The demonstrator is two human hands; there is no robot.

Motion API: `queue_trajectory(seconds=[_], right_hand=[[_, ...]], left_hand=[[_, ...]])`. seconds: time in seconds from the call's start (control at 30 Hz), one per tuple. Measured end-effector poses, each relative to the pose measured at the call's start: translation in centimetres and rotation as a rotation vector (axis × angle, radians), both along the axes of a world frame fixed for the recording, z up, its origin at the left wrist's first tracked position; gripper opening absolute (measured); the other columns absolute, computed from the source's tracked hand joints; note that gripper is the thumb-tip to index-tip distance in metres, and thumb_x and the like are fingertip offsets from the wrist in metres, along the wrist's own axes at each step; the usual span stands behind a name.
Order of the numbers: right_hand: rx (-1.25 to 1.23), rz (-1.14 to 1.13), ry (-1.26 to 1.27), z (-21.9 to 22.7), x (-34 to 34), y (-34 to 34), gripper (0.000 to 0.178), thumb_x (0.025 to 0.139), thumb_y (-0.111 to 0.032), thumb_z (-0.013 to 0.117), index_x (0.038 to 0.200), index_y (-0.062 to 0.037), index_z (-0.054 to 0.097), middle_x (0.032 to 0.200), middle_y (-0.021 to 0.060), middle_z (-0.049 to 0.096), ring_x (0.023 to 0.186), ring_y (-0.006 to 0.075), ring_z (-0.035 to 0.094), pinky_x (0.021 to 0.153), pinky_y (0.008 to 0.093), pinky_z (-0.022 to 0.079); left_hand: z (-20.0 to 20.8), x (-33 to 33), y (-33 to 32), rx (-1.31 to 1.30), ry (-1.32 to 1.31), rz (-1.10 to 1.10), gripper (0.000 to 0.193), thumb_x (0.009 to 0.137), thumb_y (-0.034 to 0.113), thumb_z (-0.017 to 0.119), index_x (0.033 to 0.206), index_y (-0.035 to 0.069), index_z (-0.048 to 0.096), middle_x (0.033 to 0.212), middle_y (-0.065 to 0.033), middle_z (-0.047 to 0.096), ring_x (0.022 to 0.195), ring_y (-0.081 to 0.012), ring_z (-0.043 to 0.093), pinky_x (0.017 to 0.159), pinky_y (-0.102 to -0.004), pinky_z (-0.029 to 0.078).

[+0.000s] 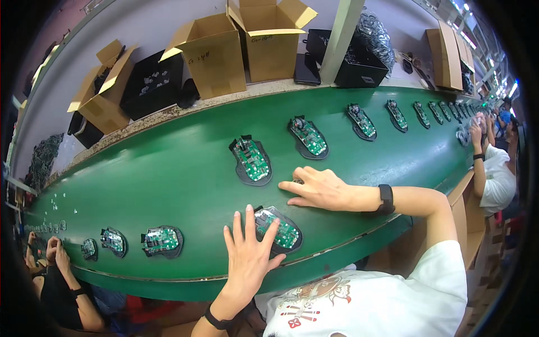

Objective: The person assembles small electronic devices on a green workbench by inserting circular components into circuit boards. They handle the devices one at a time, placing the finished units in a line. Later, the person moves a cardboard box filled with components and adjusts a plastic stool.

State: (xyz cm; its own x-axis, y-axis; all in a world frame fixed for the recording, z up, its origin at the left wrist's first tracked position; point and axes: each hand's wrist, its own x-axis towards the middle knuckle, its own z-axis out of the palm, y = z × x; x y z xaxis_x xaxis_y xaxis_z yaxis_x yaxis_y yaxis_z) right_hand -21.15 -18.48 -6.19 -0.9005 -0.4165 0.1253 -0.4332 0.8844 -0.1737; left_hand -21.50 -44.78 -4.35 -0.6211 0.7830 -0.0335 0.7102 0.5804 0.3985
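Observation:
An opened computer mouse [285, 231] with a bare green circuit board lies at the near edge of the green belt [191, 191]. My left hand [250, 244] rests over its left side, fingers spread, one finger across the board. To the far right of that mouse, my right hand [323, 190] is low over the belt. Its index finger and thumb point left while the other fingers curl around a small dark piece too hidden to name. Two more opened mice, one [251, 161] just beyond my hands and another [308, 138] farther right, lie flat.
More opened mice [162, 241] line the belt both ways. Behind it stand cardboard boxes [213, 64], black bins [151, 87] and a pale post [341, 42]. Co-workers' hands [56, 253] are at the far left, and another person [494, 168] sits at the right.

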Motion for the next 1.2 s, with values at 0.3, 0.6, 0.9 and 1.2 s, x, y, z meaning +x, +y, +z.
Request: queue_trajectory(seconds=[0.3,0.6,0.9,1.2], right_hand=[[-0.183,-0.145,-0.25,4.7,0.6,1.3,0.058,0.089,-0.038,0.069,0.139,-0.0138,0.052,0.126,0.0137,0.055,0.108,0.0315,0.06,0.08,0.0405,0.057],[-0.225,-0.193,-0.161,5.2,0.5,2.2,0.034,0.085,-0.013,0.07,0.118,-0.0071,0.065,0.112,0.0078,0.061,0.102,0.0253,0.06,0.076,0.037,0.056],[0.023,-0.089,-0.143,4.0,0.8,0.7,0.039,0.077,-0.022,0.078,0.111,-0.0111,0.065,0.098,0.0026,0.056,0.094,0.0211,0.057,0.062,0.0325,0.054],[-0.434,-0.245,-0.464,7.0,-0.1,-1.7,0.036,0.08,-0.018,0.074,0.111,-0.0043,0.063,0.093,0.0098,0.071,0.071,0.0223,0.068,0.062,0.0332,0.054]], left_hand=[[0.5,-1.6,0.4,0.035,-0.072,-0.121,0.079,0.069,0.021,0.085,0.141,0.019,0.054,0.152,-0.0311,0.03,0.135,-0.0479,0.039,0.108,-0.0569,0.038],[0.8,-2.3,1.0,0.011,-0.166,-0.242,0.08,0.07,0.014,0.082,0.143,0.023,0.052,0.155,-0.0276,0.029,0.137,-0.0484,0.036,0.109,-0.0561,0.037],[0.3,-1.4,0.2,0.039,-0.071,-0.168,0.069,0.076,0.02,0.08,0.14,0.023,0.055,0.151,-0.0313,0.033,0.132,-0.0458,0.045,0.104,-0.0587,0.041],[-0.4,-1.0,0.0,0.059,-0.024,-0.142,0.073,0.073,0.023,0.083,0.14,0.022,0.054,0.149,-0.0321,0.036,0.13,-0.0415,0.048,0.104,-0.057,0.042]])
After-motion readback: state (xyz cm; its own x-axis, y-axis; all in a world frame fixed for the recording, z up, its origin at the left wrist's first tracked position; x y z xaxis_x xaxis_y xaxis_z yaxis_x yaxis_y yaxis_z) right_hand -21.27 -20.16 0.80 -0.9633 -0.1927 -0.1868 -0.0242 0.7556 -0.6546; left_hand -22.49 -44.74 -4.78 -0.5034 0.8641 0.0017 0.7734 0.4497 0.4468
